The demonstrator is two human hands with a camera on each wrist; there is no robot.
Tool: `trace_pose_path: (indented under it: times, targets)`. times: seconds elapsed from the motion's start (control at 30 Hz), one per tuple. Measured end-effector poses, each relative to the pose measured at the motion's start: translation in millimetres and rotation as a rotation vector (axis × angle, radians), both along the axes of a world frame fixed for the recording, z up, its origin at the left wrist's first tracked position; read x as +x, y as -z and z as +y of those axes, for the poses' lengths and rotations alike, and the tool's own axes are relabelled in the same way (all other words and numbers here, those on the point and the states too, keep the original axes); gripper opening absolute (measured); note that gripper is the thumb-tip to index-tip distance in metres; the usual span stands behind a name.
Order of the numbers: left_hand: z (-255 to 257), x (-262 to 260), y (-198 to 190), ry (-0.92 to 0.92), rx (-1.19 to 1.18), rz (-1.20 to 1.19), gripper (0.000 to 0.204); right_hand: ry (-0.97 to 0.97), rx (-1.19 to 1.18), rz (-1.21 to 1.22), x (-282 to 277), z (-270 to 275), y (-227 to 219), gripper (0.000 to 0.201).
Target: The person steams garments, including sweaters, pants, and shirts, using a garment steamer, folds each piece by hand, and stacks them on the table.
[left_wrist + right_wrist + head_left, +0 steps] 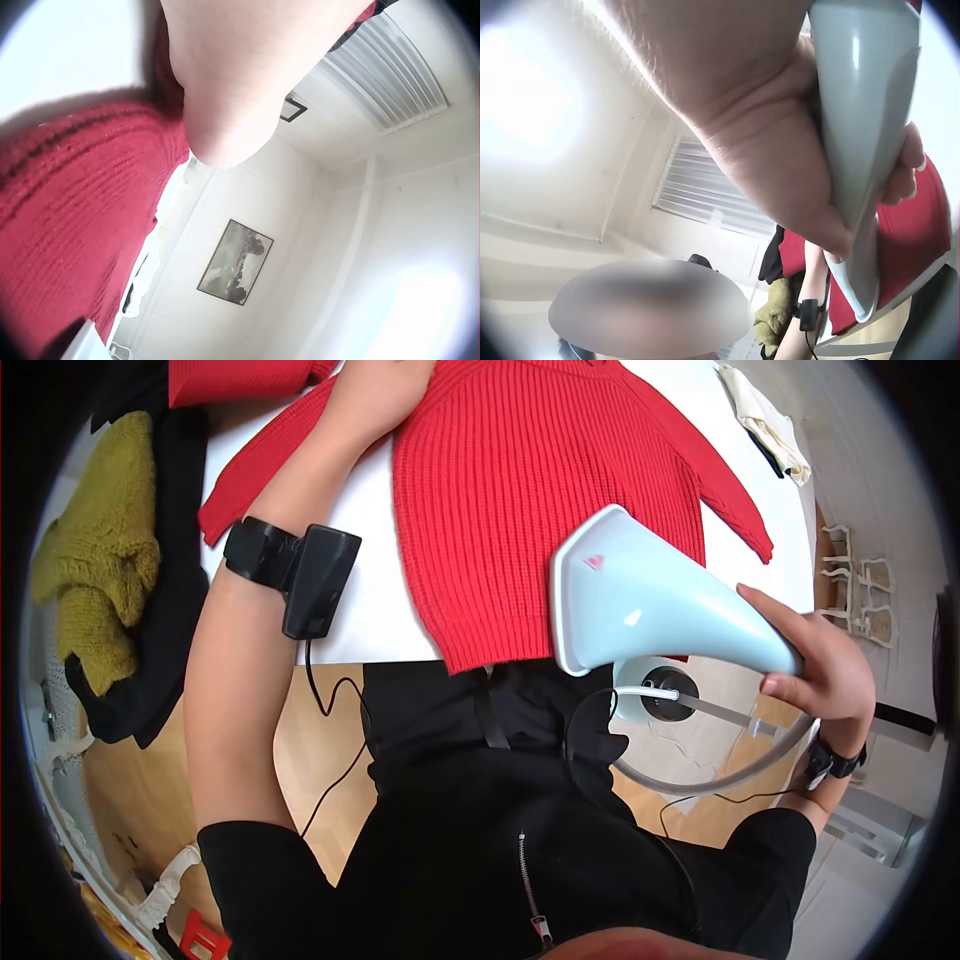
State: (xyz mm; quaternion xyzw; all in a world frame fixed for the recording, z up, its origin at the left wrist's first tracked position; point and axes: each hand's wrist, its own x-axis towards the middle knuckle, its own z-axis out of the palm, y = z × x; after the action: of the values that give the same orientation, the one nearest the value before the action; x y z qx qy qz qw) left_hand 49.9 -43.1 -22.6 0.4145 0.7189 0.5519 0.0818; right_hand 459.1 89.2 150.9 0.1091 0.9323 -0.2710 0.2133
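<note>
A red ribbed sweater (500, 510) lies spread on a white table (370, 580), its hem near the front edge. The right hand (835, 665) grips the narrow end of a pale blue handheld steamer (660, 600), whose wide white-rimmed head is over the lower right of the sweater. In the right wrist view, fingers and thumb wrap round the steamer (862, 105). The left hand (385, 395) is at the sweater's upper left side, by the sleeve; its fingertips are out of frame. The left wrist view shows the heel of the left hand (232, 90) against the sweater (82, 210), fingers hidden.
Olive knit (105, 550) and black garments (170, 590) hang over the table's left side. A cream cloth (768, 422) lies at the back right. A grey hose (720, 782) loops below the right hand, near the steamer's base (668, 693). White hangers (860, 590) are at the right.
</note>
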Motion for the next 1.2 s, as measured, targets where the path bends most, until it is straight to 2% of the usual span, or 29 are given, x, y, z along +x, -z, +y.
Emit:
trace_pose_path:
  times: [0.07, 0.17, 0.23, 0.27, 0.3, 0.33, 0.37, 0.4, 0.47, 0.57, 0.6, 0.63, 0.67, 0.7, 0.77, 0.8, 0.83, 0.9, 0.93, 1.0, 1.17, 1.2]
  targets:
    - [-2, 3, -3, -0.071, -0.009, 0.295, 0.022, 0.022, 0.007, -0.065, 8, -2, -12, 0.079]
    - [-2, 10, 0, 0.007, 0.031, 0.247, 0.022, 0.008, 0.051, -0.107, 6, -3, -23, 0.077]
    - [-16, 29, -27, 0.095, -0.029, 0.191, 0.021, -0.014, 0.1, -0.009, -5, -5, -27, 0.078]
    - [-16, 27, -26, 0.141, -0.001, 0.198, 0.019, 0.043, 0.059, 0.094, -11, -6, -25, 0.08]
    - [-20, 36, -29, 0.07, -0.096, 0.291, 0.029, 0.101, 0.009, 0.2, -18, -6, -21, 0.082]
    - [-42, 54, -51, 0.038, -0.138, 0.386, 0.028, 0.181, 0.0, 0.267, -29, -9, -17, 0.083]
    - [-61, 65, -61, 0.021, -0.234, 0.479, 0.026, 0.263, -0.014, 0.325, -41, -13, -16, 0.085]
    - [-83, 74, -65, 0.008, -0.229, 0.594, 0.022, 0.322, 0.004, 0.296, -55, -17, -19, 0.084]
    - [-124, 88, -67, 0.055, -0.287, 0.698, 0.018, 0.296, 0.021, 0.399, -87, -21, -10, 0.078]
    - [-171, 98, -83, 0.139, -0.625, 0.777, 0.021, 0.043, 0.136, 0.383, -135, -21, 2, 0.068]
    - [-183, 96, -85, 0.135, -0.637, 0.796, 0.021, 0.016, 0.133, 0.298, -153, -35, -3, 0.063]
    - [-193, 92, -86, 0.094, -0.718, 0.823, 0.023, -0.197, 0.213, 0.424, -167, -32, 7, 0.063]
    - [-199, 88, -86, 0.05, -0.793, 0.858, 0.026, -0.242, 0.201, 0.465, -178, -33, 19, 0.063]
    - [-203, 82, -84, 0.045, -0.798, 0.894, 0.026, -0.284, 0.194, 0.511, -188, -38, 25, 0.063]
    - [-210, 71, -74, -0.028, -0.857, 0.852, 0.037, -0.187, 0.122, 0.379, -204, -66, 16, 0.063]
    - [-210, 66, -69, -0.018, -0.924, 0.834, 0.044, -0.205, 0.143, 0.493, -212, -68, 29, 0.056]
    - [-208, 63, -64, -0.017, -0.966, 0.77, 0.046, -0.223, 0.102, 0.495, -219, -72, 33, 0.055]
    - [-203, 59, -59, -0.066, -0.951, 0.766, 0.04, -0.206, 0.104, 0.333, -229, -77, 22, 0.056]
    - [-200, 58, -60, -0.048, -0.935, 0.791, 0.04, -0.177, 0.115, 0.343, -230, -75, 20, 0.056]
    - [-197, 57, -60, -0.092, -0.975, 0.746, 0.034, -0.084, 0.104, 0.172, -233, -67, 24, 0.057]
    - [-187, 55, -63, -0.124, -1.021, 0.717, 0.029, -0.015, 0.175, 0.222, -203, -17, 36, 0.06]
    - [-185, 54, -63, -0.126, -1.015, 0.844, 0.026, 0.1, 0.164, 0.219, -193, -14, 29, 0.059]
